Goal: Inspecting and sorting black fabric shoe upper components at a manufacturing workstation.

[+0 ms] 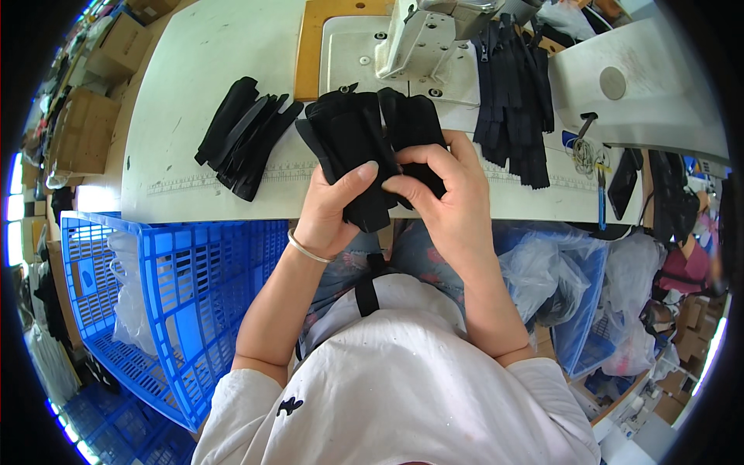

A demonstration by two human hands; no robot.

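Observation:
My left hand (329, 208) is closed around a stack of black fabric strips (345, 139), its thumb lying across the top. My right hand (449, 194) is closed on a second black stack (413, 120) right beside the first, thumb and fingers pinching its near edge. Both stacks are held above the table's front edge, before the sewing machine. Apart from them, a fanned pile of black strips (249, 139) lies on the table to the left. Black zippers (508, 101) with metal pulls lie in a bunch at the right.
The sewing machine (426, 46) stands at the back of the pale table (186, 85), its white housing (643, 85) at right. Small blue-handled scissors (601, 190) lie near a dark phone (625, 184). Blue crates (174, 310) flank my legs; clear plastic bags (542, 271) fill the right one.

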